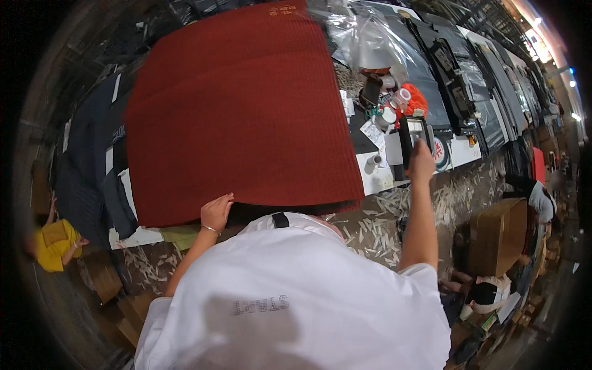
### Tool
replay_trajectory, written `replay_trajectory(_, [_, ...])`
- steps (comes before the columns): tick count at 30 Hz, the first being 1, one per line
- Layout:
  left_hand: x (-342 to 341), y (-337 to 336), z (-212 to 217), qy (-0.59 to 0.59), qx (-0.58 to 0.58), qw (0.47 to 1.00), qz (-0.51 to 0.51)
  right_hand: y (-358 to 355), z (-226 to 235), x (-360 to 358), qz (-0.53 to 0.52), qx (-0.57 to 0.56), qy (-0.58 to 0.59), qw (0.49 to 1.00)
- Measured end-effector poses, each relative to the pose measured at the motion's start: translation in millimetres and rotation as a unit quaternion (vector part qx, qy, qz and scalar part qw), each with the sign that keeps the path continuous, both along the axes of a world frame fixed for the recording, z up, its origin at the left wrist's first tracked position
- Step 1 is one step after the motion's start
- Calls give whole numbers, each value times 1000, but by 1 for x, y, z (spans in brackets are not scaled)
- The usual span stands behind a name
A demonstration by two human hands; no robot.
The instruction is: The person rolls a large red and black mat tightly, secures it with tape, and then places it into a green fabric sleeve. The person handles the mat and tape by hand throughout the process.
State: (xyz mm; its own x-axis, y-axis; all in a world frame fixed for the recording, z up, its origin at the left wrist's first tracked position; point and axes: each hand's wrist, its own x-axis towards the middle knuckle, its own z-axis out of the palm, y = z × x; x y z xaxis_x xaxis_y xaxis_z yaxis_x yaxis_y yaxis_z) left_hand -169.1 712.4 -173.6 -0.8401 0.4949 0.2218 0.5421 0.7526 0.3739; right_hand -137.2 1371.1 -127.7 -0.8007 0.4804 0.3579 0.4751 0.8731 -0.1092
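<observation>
A large dark red ribbed mat (240,111) covers the middle of the table, its near edge in front of me. My left hand (216,213) is at that edge, left of centre, with the fingers pressed together over it; the thumb is hidden. Under the edge, to the right of this hand, a dark gap shows. On the right, my right hand (422,163) is closed at the near end of a black-framed rectangular item (417,128) with a pale inside. What its fingers hold is hidden. A round white-and-blue item with a red mark (440,153) lies beside it.
Tape rolls (387,117), an orange bag (415,98) and a paper slip (372,132) crowd the table's right. Dark sheets under clear plastic (370,37) lie beyond. Pale offcuts (376,234) litter the floor. A person in yellow (58,243) works at left; cardboard boxes (498,237) stand right.
</observation>
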Motion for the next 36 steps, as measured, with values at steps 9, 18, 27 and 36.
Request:
replay_trajectory(9, [-18,9,41,-20,-70,997,5,-343,52,-33,453,-196,-151,856])
replay_trajectory(18, [-65,-10,113,38,-77,994,-62,-364,79,-63,421,-108,-50,899])
replay_trajectory(27, [-159,-221,89,251,-279,925,53,-364,34,-181,389,47,39,919])
replay_trajectory(36, [-50,-256,-40,7,-134,990,-42,-360,-47,-42,509,-32,-135,850])
